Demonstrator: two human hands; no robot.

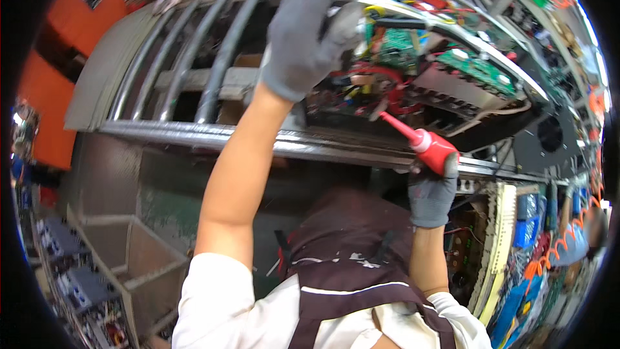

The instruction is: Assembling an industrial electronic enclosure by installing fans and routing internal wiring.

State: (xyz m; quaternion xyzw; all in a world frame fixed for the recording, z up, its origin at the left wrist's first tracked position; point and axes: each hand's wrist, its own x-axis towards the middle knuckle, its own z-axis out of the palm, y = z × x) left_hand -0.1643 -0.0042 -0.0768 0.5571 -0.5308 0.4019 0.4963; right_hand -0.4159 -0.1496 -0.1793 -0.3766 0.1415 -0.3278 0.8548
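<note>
Red squeeze bottle point(438, 150) in the right hand point(433, 189): gloved fingers wrap its lower body, seemingly leaving the long nozzle point(400, 127) free to aim, on the near side of the long green circuit board point(476, 72). Left of that board, the left hand point(311, 35) curls, its grasp unclear through blur. Metal rollers point(230, 58) lie farther left.

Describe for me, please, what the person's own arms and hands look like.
The left hand and right hand wear grey gloves with close-fitting cuffs at the wrists. The forearms are bare, and the sleeves above them are white. Motion blur hides any finer markings on the gloves.
</note>
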